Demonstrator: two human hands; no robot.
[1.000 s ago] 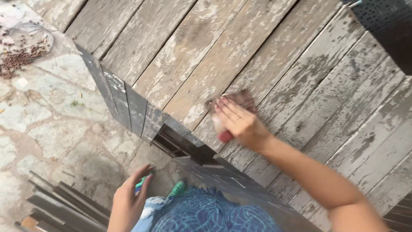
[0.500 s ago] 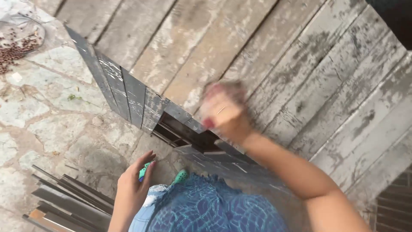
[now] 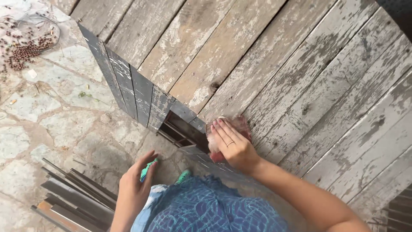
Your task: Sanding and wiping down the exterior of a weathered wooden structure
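My right hand (image 3: 234,148) lies flat on a reddish piece of sandpaper (image 3: 241,125) and presses it against the worn grey wooden tabletop (image 3: 300,77), close to the near edge. A ring shows on one finger. My left hand (image 3: 134,189) hangs beside my hip below the table edge, fingers apart, holding nothing. My blue patterned clothing (image 3: 210,210) fills the bottom of the view, and green shoes (image 3: 184,175) peek out under it.
The table's side boards (image 3: 133,92) have a dark gap (image 3: 182,131) near my right hand. A bundle of long flat strips (image 3: 73,202) lies on the stone paving (image 3: 51,120) at lower left. Small brown seeds (image 3: 25,50) are scattered at top left.
My right hand has slid the sandpaper back along the boards toward the table's near edge. My left hand has stayed low at my side.
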